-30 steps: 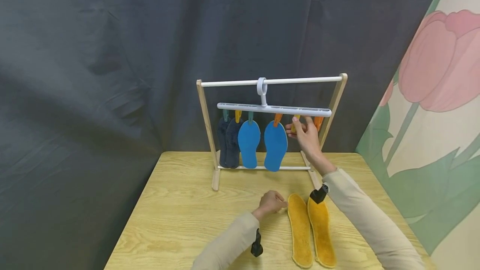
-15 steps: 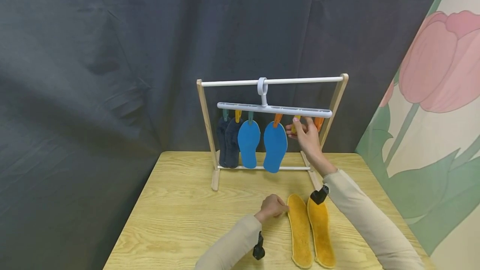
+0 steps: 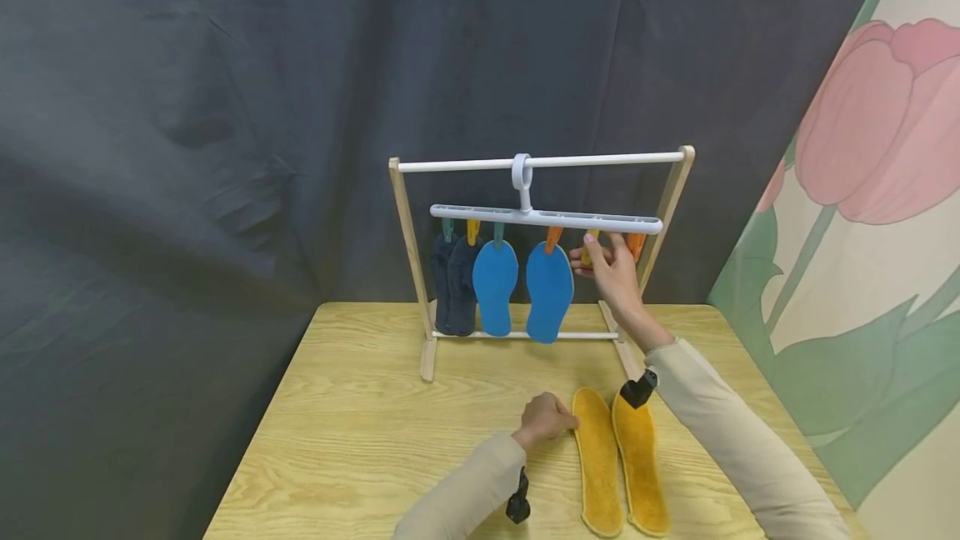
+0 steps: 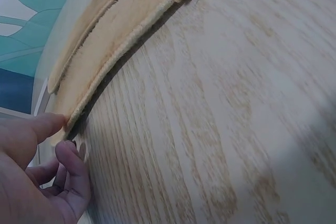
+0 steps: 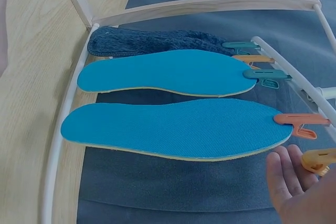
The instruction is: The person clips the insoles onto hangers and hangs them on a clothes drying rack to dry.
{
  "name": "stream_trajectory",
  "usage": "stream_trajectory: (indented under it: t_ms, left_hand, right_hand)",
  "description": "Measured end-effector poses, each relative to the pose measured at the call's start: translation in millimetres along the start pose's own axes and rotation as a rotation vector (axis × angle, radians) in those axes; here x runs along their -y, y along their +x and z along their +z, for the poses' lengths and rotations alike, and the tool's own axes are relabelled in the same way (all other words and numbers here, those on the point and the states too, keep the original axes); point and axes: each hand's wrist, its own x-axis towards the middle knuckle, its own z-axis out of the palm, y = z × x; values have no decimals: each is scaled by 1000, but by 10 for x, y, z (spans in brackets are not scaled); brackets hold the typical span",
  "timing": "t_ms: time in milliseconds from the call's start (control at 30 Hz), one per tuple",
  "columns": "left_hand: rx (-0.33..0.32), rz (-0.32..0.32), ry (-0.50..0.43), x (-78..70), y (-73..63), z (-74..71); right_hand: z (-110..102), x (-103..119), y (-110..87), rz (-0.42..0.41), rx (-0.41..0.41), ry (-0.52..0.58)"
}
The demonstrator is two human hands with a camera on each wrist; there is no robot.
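Observation:
Two yellow fuzzy insoles lie side by side on the table; the left insole (image 3: 600, 473) is nearer my left hand (image 3: 546, 419) than the right insole (image 3: 642, 473). That hand pinches the left insole's far edge, one digit on top and a curled finger at its side in the left wrist view. Up at the hanger (image 3: 547, 217), my right hand (image 3: 617, 277) grips a yellow clothespin (image 5: 321, 157), which has nothing hanging from it. Beside it a blue insole (image 5: 178, 129) hangs from an orange clothespin (image 5: 302, 120). Another blue insole (image 3: 495, 286) hangs further left.
Two dark insoles (image 3: 462, 290) hang at the hanger's left end. A wooden rack (image 3: 408, 232) with a white top bar (image 3: 600, 161) carries the hanger on the table (image 3: 345, 423). Another orange clothespin (image 3: 636, 244) is at the right end. A dark curtain (image 3: 262, 107) hangs behind.
My left hand has moved slightly right and closed its fingers at the left yellow insole's edge. The right hand stays on the yellow clothespin.

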Motion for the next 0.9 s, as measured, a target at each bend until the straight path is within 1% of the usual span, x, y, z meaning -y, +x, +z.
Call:
stream_trajectory:
  t_ms: [100,200,333,433,600,733,900]
  left_hand:
    - [-16,11,24,0,1,27]
    - [-22,10,33,-4,1,53]
    - [-34,-18,40,-15,7,76]
    - [-49,-27,56,-20,22,81]
    - [-58,-9,75,-3,42,87]
    - [-45,2,37,5,44,86]
    - [-31,-5,-27,0,33,72]
  right_hand:
    - [-6,-8,7,-1,4,1]
    - [-16,-17,10,-7,6,-4]
    - [-19,-18,13,-12,10,-8]
    - [-10,-9,13,-15,11,-6]
    - [1,10,9,-21,0,-5]
    - [-4,26,11,-6,-16,-8]
    - [-14,53,25,-11,-46,-69]
